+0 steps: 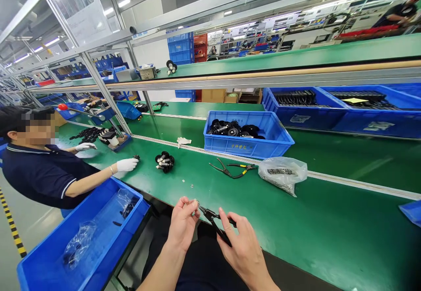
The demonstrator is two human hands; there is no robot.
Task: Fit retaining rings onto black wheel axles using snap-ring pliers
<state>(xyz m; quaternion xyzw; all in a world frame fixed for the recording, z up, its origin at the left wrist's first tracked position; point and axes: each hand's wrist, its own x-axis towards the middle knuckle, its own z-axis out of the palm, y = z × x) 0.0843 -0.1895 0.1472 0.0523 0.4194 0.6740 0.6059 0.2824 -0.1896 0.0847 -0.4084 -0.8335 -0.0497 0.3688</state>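
black-handled pliers (215,223) sit clamped in the right hand (241,242), their tips meeting a tiny ring-like part, too small to tell, pinched by the left hand (182,220) fingertips (192,204). if the tips slip, the part could spring off the green bench (329,229) edge just beyond those fingertips.

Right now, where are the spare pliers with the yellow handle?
In the head view, the yellow-handled pliers lie on the green table, right of centre, just in front of the blue bin and left of the clear plastic bag.
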